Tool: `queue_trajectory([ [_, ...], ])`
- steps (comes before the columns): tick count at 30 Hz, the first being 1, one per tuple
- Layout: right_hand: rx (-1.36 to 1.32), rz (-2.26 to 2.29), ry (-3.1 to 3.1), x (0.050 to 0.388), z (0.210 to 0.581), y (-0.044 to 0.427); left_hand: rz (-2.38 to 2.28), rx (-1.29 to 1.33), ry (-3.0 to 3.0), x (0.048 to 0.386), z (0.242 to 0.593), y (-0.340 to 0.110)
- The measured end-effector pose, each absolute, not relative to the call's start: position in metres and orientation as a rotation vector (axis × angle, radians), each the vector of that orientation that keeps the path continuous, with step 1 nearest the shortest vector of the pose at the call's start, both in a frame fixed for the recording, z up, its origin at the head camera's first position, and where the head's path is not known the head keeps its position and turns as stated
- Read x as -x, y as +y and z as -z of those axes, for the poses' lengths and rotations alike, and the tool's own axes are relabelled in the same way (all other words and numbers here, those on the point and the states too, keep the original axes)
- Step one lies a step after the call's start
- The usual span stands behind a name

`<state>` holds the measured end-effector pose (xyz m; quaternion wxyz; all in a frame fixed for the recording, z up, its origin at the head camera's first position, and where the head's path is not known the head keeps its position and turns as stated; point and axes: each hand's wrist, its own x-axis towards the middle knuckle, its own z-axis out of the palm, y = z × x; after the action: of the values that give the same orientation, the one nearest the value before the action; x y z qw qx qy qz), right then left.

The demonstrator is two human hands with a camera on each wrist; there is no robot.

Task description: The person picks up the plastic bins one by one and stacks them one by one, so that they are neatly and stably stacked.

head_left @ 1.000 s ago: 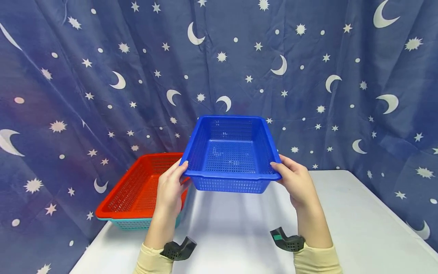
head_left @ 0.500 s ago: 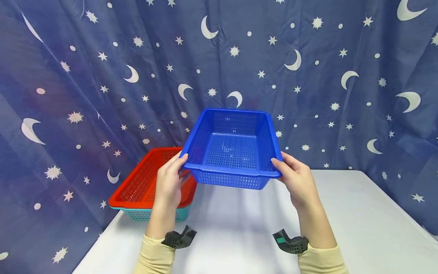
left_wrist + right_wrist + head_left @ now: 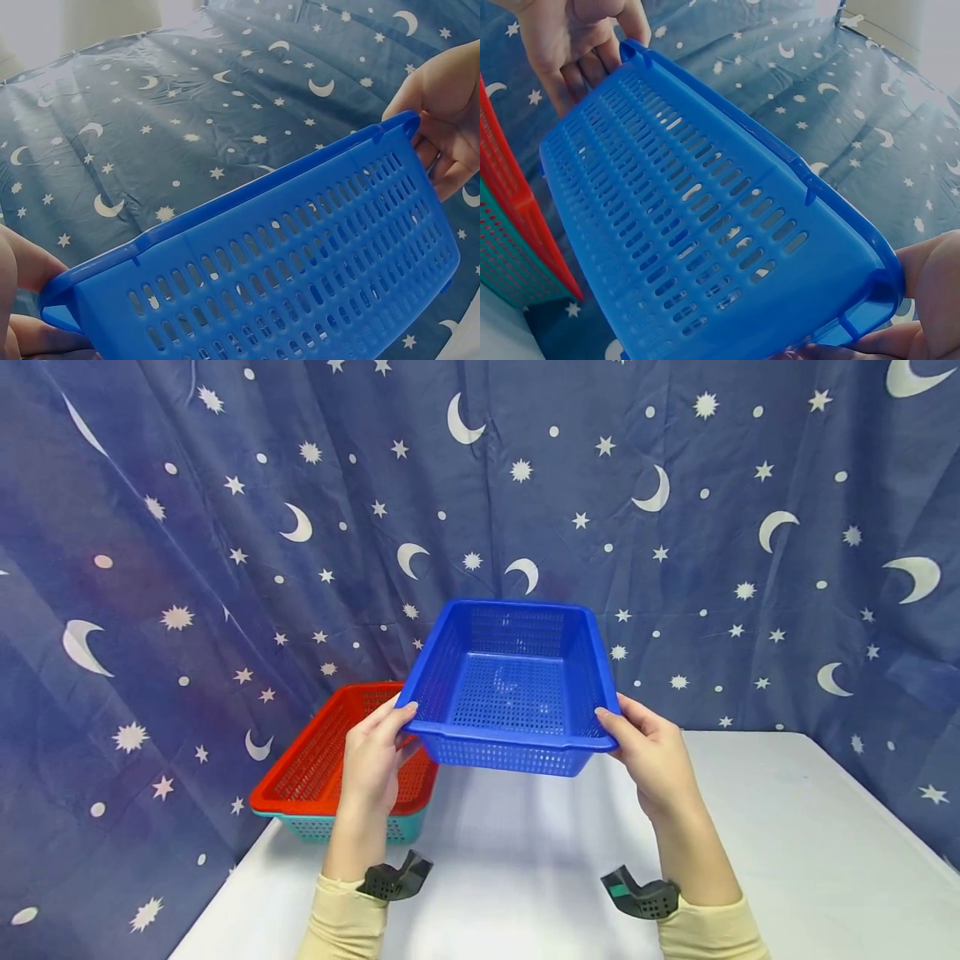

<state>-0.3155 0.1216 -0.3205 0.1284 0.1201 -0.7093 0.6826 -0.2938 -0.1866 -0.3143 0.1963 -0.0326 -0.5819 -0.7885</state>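
A blue plastic basket [image 3: 510, 739] with slotted walls is held up above the white table, tipped so its inside faces me. Nothing lies in it. My left hand [image 3: 371, 764] grips its near left corner, thumb over the rim and fingers beneath. At the near right corner my right hand [image 3: 652, 756] pinches the rim the same way. The left wrist view shows the slotted near wall of the basket [image 3: 285, 262], with a hand at each end. In the right wrist view the basket [image 3: 682, 202] slants across, again between both hands.
A red basket [image 3: 315, 760] sits nested in a teal basket [image 3: 405, 828] at the left of the white table [image 3: 757, 843], partly behind my left forearm. A dark blue curtain [image 3: 525, 502] with moons and stars hangs close behind the table.
The head view has shifted, so the curtain and the nested baskets appear farther right. The blue basket appears slightly higher than a second ago and stays gripped by both hands.
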Motion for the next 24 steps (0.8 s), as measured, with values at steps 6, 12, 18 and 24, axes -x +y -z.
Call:
queue_trajectory([
  [6,-0.349,-1.983,-2.074,0.316,0.321,0.120,2.221,0.085,-1.632,0.294,0.314,-0.189],
  [12,-0.345,-1.991,-2.070,0.316,0.321,0.116,2.248,0.077,-1.616,0.293,0.312,-0.193],
  [18,-0.344,-2.012,-2.056,0.316,0.321,0.112,2.240,0.079,-1.615,0.293,0.311,-0.197],
  [24,-0.335,-2.071,-2.018,0.316,0.321,0.109,2.246,0.073,-1.592,0.292,0.311,-0.199],
])
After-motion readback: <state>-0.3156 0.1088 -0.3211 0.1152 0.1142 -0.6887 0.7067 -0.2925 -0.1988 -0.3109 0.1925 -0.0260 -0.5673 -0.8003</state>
